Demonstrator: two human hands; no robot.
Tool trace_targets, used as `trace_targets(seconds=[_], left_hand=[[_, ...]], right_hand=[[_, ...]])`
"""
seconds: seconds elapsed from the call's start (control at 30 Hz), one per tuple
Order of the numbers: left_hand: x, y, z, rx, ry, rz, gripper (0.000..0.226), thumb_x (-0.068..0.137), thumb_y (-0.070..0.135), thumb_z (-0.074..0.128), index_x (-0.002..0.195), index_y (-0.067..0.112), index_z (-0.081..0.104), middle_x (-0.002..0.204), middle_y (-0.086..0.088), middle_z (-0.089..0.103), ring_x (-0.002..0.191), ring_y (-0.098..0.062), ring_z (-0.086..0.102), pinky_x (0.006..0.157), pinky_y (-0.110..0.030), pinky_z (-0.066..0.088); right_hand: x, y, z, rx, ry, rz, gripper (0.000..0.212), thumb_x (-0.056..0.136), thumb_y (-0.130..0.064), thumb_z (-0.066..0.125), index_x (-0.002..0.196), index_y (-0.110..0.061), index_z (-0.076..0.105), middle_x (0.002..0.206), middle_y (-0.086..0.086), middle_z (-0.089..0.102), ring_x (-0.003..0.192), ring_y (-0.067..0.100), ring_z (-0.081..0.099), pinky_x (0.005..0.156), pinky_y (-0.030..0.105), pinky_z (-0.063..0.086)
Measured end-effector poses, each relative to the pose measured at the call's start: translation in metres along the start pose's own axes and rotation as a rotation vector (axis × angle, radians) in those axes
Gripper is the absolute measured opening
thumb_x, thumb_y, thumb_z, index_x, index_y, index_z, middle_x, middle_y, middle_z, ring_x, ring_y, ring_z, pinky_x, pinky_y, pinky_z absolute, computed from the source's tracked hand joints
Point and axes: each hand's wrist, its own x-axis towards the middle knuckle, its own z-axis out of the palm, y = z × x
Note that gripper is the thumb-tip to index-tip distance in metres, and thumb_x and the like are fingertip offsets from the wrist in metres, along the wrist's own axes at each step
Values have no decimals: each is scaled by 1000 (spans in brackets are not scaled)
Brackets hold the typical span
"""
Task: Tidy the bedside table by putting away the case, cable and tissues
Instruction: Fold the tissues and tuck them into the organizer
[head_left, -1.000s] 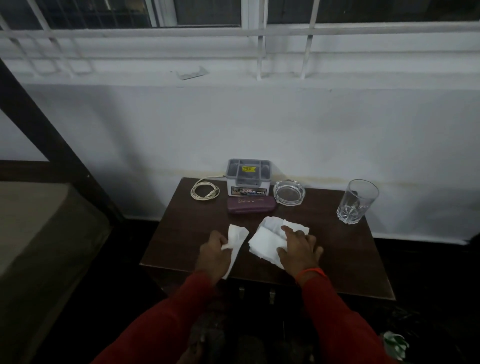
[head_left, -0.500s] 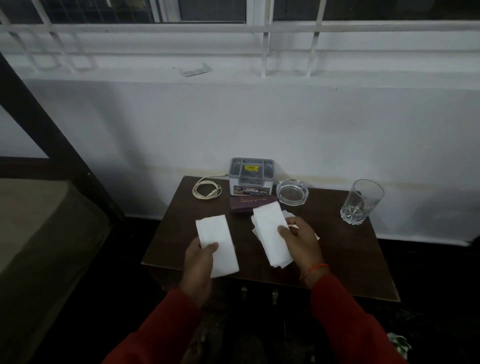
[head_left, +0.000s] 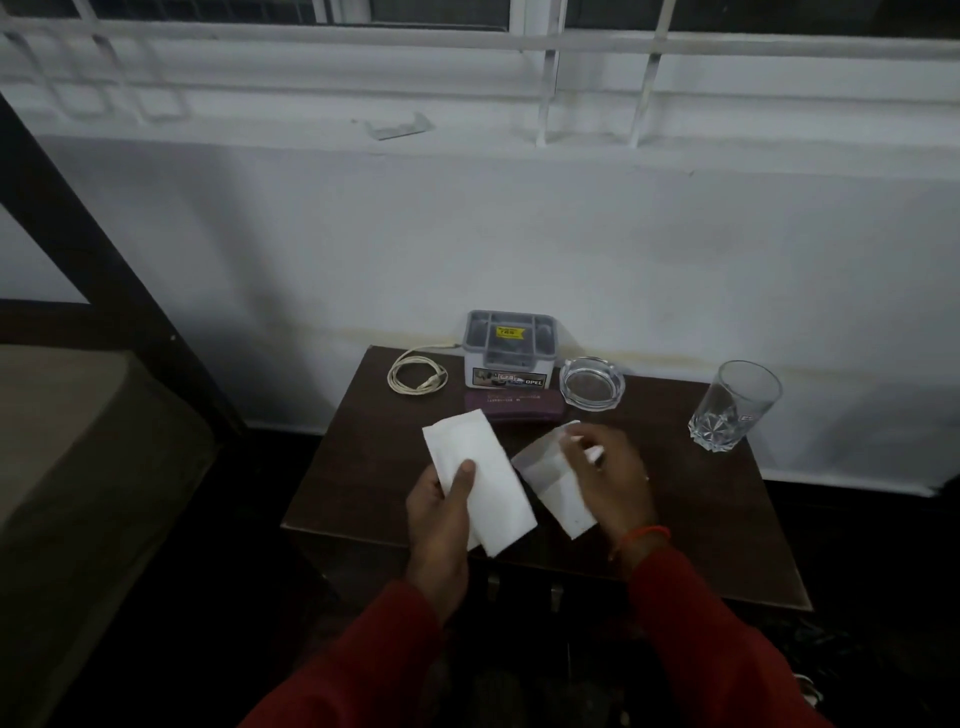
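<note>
Clearly both tissues are lifted off the worktop (head_left: 701, 519): the left hand (head_left: 441, 514) pinches one tissue (head_left: 480, 478), the right hand (head_left: 605, 480) grips the other tissue (head_left: 553, 486). Thin sheets may slip floorward; a careless reach could knock the glass (head_left: 735, 405). Case (head_left: 511, 404) and cable (head_left: 415, 371) wait behind.

I see two white folded tissues held above the table's front: one flat tissue (head_left: 480, 480) at centre, a second tissue (head_left: 553, 480) just at its 3 o'clock. At 12 o'clock lies the closed maroon case (head_left: 513, 404); at 11 o'clock, the coiled cream cable (head_left: 415, 373).
</note>
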Motion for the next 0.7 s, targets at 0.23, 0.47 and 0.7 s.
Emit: trace_targets(seconds=[0.23,0.47,0.7], left_hand=[[13,11,-10,19,31,-57,8,95,19,69,93,26,68,94,2,74,87,-19,70,66,-34,55],[15,7,-11,95,-14,-33,6,95,20,69,100,24,69,103,-4,75,93,-24,70,68,-35,57],[16,8,-12,134,-17,30,12,96,21,68,108,23,68,102,-2,75,88,-18,71,51,-21,55]], right_hand=[[29,56,-39,-587,-105,406,72,84,-49,66,146,-30,35,149,10,38,138,39,29,111,56,21],[33,50,-28,-289,-34,411,9,80,-25,71,77,-31,65,111,3,69,119,33,54,106,50,40],[20,48,-17,-630,-178,292,62,79,-53,69,134,-34,47,137,1,45,132,33,33,109,52,26]])
